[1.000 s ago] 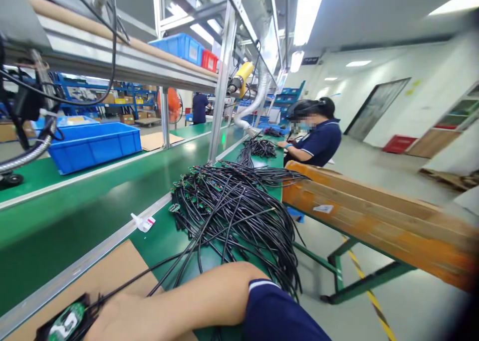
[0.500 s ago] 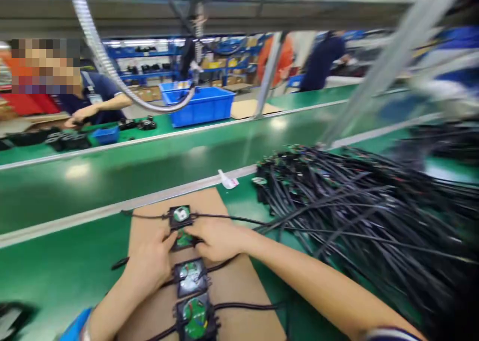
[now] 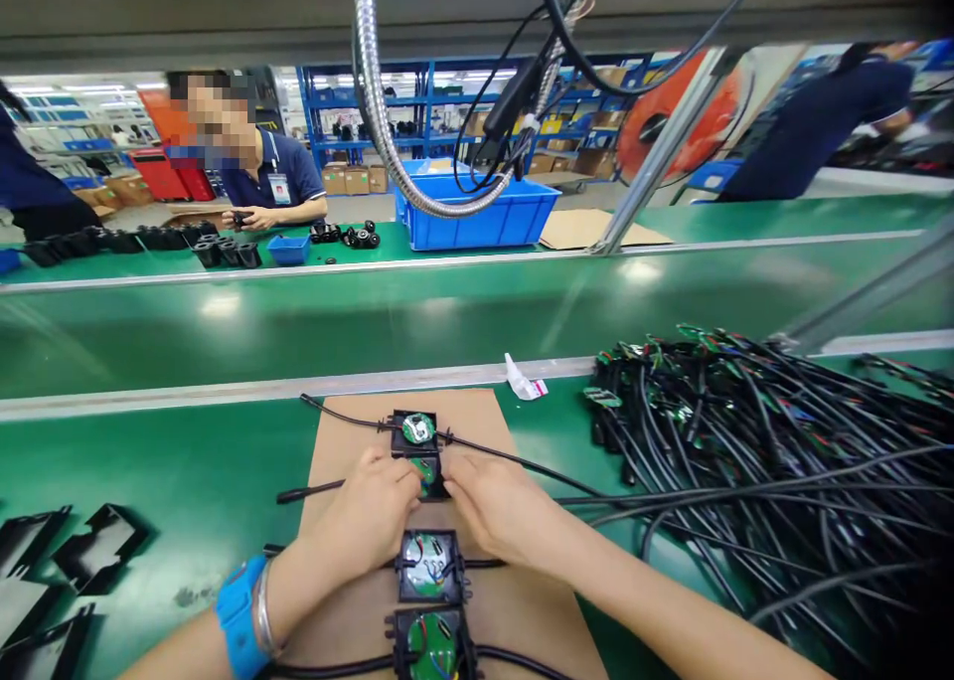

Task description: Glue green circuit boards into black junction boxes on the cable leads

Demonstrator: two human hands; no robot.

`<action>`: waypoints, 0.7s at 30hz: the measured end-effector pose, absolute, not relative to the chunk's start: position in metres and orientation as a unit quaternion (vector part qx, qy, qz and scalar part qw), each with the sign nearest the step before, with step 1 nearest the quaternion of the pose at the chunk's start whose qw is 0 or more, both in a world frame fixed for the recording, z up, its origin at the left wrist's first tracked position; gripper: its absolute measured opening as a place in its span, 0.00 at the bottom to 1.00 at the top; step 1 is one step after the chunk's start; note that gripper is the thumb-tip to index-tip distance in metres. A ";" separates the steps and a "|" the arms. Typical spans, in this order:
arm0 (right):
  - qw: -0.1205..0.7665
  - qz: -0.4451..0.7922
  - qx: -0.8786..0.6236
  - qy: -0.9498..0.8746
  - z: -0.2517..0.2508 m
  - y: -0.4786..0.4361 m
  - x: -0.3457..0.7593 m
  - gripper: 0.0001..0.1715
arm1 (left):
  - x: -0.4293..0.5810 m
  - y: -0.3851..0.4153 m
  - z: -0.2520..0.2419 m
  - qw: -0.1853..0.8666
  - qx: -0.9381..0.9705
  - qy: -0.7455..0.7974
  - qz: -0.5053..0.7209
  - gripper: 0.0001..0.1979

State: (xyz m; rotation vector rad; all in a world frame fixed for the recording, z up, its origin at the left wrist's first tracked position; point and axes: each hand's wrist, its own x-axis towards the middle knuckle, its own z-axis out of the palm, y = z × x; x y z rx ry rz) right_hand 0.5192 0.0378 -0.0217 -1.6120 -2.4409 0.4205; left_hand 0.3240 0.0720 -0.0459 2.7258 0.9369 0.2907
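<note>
Several open black plastic boxes lie in a row on a cardboard sheet, each with a round green circuit board inside and black cables at the sides. My left hand grips the left edge of the second box from the far end, fingers curled and partly covering its board. At that box's right edge, my right hand pinches with fingertips together. The farthest box sits just beyond my fingers. Nearer to me are a third box and a fourth box, untouched.
A large pile of black cables with circuit boards covers the right side. Empty black housings lie at left. A white tube rests near the ledge. Across the bench are a blue bin and a seated person; a metal hose hangs overhead.
The view has swung left, so the scene sits farther right. My right hand has drawn back from over the second box's board to its right edge; my left fingers now curl over its left side.
</note>
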 end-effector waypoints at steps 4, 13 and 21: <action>0.053 0.147 -0.602 -0.783 -0.027 0.044 0.514 0.19 | 0.325 0.071 -0.048 0.120 0.932 0.324 0.107 0.10; -0.063 0.103 -0.550 -0.826 -0.030 0.059 0.517 0.14 | 0.324 0.070 -0.046 0.134 0.929 0.324 0.117 0.17; -0.074 0.041 -0.538 -0.839 -0.037 0.055 0.505 0.14 | 0.335 0.068 -0.040 0.091 0.938 0.330 0.056 0.20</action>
